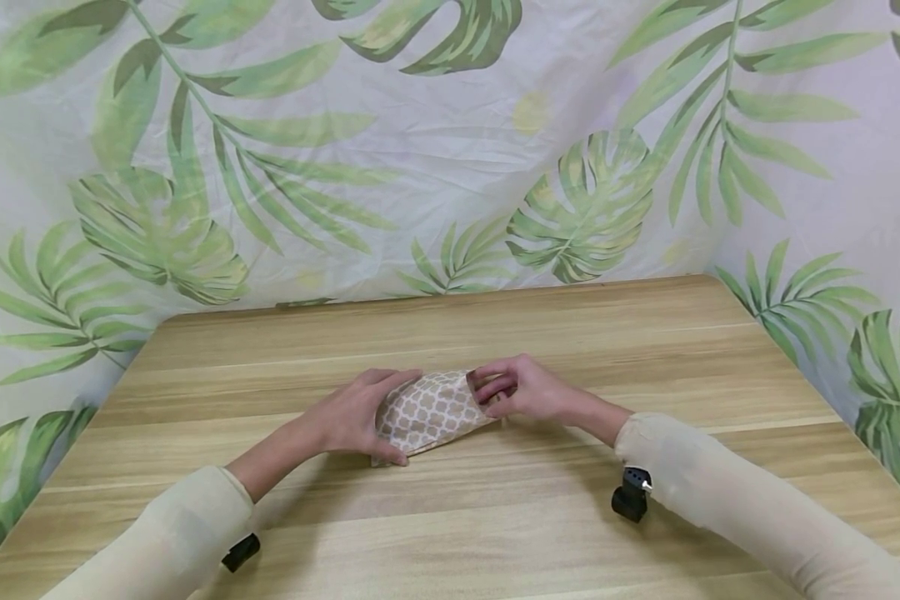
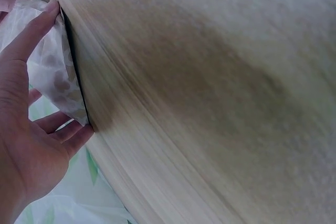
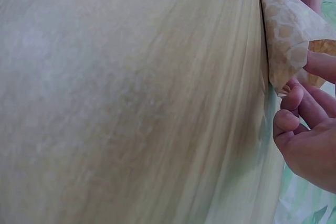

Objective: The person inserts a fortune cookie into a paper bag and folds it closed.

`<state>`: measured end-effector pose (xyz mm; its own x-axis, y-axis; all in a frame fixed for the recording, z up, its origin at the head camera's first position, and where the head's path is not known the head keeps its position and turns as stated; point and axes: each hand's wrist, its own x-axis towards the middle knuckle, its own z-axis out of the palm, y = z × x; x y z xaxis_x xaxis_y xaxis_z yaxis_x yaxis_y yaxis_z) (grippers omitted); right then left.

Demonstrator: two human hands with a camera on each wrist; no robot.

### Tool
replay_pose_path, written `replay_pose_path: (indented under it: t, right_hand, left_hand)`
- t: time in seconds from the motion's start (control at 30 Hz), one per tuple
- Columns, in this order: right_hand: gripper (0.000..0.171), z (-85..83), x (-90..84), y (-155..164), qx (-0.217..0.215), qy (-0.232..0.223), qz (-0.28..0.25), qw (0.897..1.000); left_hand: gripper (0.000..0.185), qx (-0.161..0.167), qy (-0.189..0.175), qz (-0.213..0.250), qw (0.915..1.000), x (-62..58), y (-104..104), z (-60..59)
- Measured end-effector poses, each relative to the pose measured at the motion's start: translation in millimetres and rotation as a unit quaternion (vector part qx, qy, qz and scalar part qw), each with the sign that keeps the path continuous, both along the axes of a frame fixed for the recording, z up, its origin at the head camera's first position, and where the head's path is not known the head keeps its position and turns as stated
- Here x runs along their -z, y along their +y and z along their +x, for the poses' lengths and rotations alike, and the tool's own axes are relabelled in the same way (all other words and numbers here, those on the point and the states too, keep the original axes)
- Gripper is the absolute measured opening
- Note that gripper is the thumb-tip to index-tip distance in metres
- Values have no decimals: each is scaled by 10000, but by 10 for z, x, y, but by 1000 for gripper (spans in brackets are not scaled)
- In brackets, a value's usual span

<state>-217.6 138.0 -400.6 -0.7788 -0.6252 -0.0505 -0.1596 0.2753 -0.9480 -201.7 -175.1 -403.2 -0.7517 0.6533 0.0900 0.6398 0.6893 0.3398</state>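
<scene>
A small paper bag (image 1: 431,412) with a tan and white lattice pattern lies on the wooden table (image 1: 495,517), near the middle. My left hand (image 1: 360,417) grips its left end, thumb underneath and fingers over the top. My right hand (image 1: 521,389) holds the bag's right end, fingers curled at its open mouth. The left wrist view shows the bag (image 2: 55,72) between thumb and fingers of the left hand (image 2: 31,129). In the right wrist view, the right hand's fingertips (image 3: 294,111) pinch the bag's edge (image 3: 286,35).
A leaf-printed cloth (image 1: 450,150) hangs behind and around the table. Bare wood lies on all sides of the bag. Black wrist cameras (image 1: 632,494) sit under both sleeves.
</scene>
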Motion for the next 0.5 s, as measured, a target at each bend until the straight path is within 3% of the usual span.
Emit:
replay_pose_path:
  t: [0.3, 0.5]
  right_hand:
    - [54, 9, -23, 96, 67, 279, -48, 9996]
    - [51, 37, -69, 201, 511, 444, 306, 9972]
  left_hand:
    - [116, 41, -65, 68, 9999, -2, -27, 2]
    - [114, 195, 248, 0, 9995, -15, -22, -24]
